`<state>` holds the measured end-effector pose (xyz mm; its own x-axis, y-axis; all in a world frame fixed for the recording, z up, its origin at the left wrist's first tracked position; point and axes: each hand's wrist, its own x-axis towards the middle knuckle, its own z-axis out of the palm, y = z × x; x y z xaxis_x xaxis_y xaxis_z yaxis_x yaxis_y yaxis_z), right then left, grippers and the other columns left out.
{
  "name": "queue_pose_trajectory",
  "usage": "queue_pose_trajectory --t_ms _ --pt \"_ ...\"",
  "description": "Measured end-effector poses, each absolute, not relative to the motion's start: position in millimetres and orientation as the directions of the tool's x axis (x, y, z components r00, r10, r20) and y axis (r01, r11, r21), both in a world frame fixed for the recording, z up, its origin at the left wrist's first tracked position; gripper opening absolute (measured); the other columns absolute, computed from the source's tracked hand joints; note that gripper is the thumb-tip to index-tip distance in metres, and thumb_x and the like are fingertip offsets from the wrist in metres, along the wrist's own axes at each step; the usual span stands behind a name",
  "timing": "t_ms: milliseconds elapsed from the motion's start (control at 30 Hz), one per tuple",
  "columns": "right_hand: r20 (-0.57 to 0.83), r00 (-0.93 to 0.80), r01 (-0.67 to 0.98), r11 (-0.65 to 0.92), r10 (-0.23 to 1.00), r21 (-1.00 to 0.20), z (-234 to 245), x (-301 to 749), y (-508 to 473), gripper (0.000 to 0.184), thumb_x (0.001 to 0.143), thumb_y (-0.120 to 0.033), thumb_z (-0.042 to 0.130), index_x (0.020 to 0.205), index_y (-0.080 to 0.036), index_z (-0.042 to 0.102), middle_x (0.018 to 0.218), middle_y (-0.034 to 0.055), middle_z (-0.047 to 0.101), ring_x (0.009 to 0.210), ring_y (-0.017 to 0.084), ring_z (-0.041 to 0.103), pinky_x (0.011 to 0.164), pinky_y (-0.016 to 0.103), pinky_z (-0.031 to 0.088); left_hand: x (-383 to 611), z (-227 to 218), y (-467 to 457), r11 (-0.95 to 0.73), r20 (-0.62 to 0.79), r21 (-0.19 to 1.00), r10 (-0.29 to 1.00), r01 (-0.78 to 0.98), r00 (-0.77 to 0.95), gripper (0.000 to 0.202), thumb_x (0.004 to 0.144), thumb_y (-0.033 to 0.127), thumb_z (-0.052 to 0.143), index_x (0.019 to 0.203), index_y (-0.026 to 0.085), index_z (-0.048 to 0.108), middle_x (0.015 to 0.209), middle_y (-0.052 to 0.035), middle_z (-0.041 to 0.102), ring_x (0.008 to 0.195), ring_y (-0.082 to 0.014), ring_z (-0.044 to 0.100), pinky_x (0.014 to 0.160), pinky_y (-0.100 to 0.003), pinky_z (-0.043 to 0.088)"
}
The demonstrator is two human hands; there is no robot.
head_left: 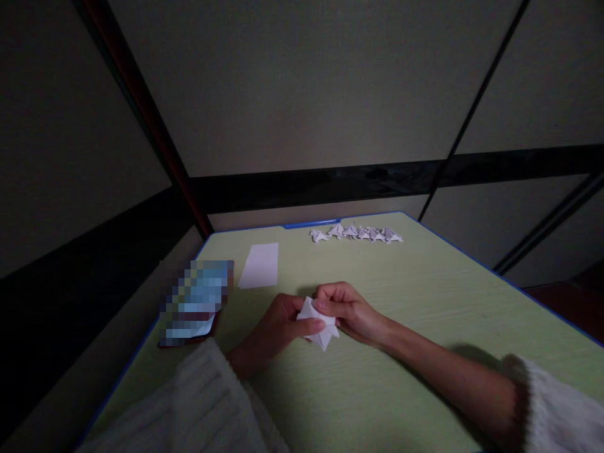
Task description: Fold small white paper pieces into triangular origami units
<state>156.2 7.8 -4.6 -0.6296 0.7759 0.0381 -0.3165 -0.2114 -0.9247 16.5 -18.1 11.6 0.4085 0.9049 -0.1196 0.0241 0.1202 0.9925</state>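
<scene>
Between my two hands is a small white folded paper (323, 338), with pointed flaps sticking out toward me and to the right. My left hand (284, 322) grips its left side, the thumb pressed flat across the front. On the upper right, my right hand (352, 309) pinches the same paper between thumb and bent fingers. The fingers behind the paper are partly hidden. Both hands are just over the pale green table (391, 390).
Several white folded paper figures (363, 233) stand in a row at the table's far side. A white paper sheet (260, 265) lies left of centre. Beside it, at the left edge, is a phone-like device (201, 302) with a blurred screen. Wall panels (306, 94) rise behind the table.
</scene>
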Motion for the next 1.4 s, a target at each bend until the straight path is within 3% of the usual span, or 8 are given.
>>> queue_pose_trajectory --t_ms 133,233,433,733,967,1100,1233,1400 --pt "0.001 -0.625 -0.410 -0.327 0.780 -0.851 -4 153 4 0.030 0.053 -0.030 0.069 0.047 -0.012 0.045 0.040 -0.0060 0.041 0.036 0.002 0.032 0.037 0.018 0.016 15 11 -16 0.045 -0.062 0.998 0.904 0.051 0.424 0.015 0.052 0.025 0.065 0.055 0.010 0.064 0.045 0.0020 0.053 0.046 -0.0081 0.044 0.047 -0.019 0.031" --pt "-0.023 -0.615 -0.413 -0.347 0.788 -0.842 -1 152 6 0.028 0.057 -0.031 0.066 0.050 -0.012 0.046 0.044 -0.0045 0.044 0.037 0.003 0.036 0.038 0.018 0.019 15 10 -14 0.052 -0.062 0.998 0.927 0.038 0.370 0.016 0.053 0.027 0.064 0.053 0.010 0.062 0.045 0.0017 0.054 0.045 -0.0082 0.044 0.046 -0.019 0.032" --pt "0.048 -0.614 -0.295 -0.172 0.788 -0.940 0 155 11 0.027 0.061 -0.033 0.063 0.054 -0.011 0.049 0.042 -0.0048 0.043 0.038 0.003 0.033 0.040 0.019 0.017 13 6 -10 0.082 -0.065 0.994 0.974 -0.072 0.216 0.016 0.060 0.027 0.061 0.066 0.013 0.064 0.055 -0.0001 0.061 0.052 -0.0104 0.050 0.048 -0.019 0.035" --pt "0.079 -0.625 -0.424 -0.254 0.776 -0.869 0 154 3 0.025 0.056 -0.028 0.067 0.051 -0.011 0.051 0.041 -0.0043 0.046 0.038 0.003 0.035 0.041 0.019 0.019 16 -1 -15 0.080 0.019 0.955 0.945 -0.287 0.327 0.013 0.060 0.025 0.063 0.065 0.013 0.065 0.053 0.0002 0.060 0.053 -0.0103 0.050 0.056 -0.022 0.036" --pt "0.111 -0.495 -0.278 -0.036 0.862 -0.960 3 154 9 0.023 0.053 -0.022 0.069 0.055 -0.012 0.048 0.048 -0.0055 0.047 0.043 0.003 0.037 0.043 0.017 0.023 15 2 -11 0.014 0.009 0.972 0.995 -0.233 0.097 0.016 0.061 0.027 0.061 0.069 0.013 0.063 0.060 0.0003 0.061 0.056 -0.0103 0.049 0.051 -0.020 0.035" --pt "0.141 -0.400 -0.263 0.034 0.905 -0.964 6 155 10 0.021 0.056 -0.024 0.067 0.058 -0.012 0.050 0.049 -0.0053 0.046 0.045 0.004 0.037 0.045 0.018 0.025 16 5 -11 0.015 -0.006 0.982 0.999 -0.188 0.048 0.014 0.058 0.026 0.062 0.060 0.012 0.060 0.051 0.0031 0.055 0.049 -0.0087 0.045 0.048 -0.020 0.033" --pt "0.211 -0.306 -0.250 0.135 0.928 -0.959 7 157 11 0.016 0.060 -0.023 0.064 0.061 -0.012 0.052 0.053 -0.0037 0.049 0.049 0.005 0.041 0.048 0.019 0.031 18 11 -14 0.098 -0.090 0.993 0.989 -0.068 0.121 0.009 0.055 0.020 0.062 0.057 0.011 0.059 0.050 0.0028 0.055 0.048 -0.0085 0.046 0.046 -0.019 0.032" --pt "0.175 -0.404 -0.176 0.112 0.898 -0.978 5 157 10 0.013 0.063 -0.024 0.061 0.064 -0.012 0.054 0.050 -0.0040 0.047 0.044 0.005 0.039 0.041 0.018 0.027 19 15 -15 0.119 -0.112 0.993 0.974 -0.023 0.198 0.010 0.054 0.020 0.060 0.050 0.010 0.057 0.042 0.0034 0.052 0.042 -0.0067 0.043 0.042 -0.017 0.031"
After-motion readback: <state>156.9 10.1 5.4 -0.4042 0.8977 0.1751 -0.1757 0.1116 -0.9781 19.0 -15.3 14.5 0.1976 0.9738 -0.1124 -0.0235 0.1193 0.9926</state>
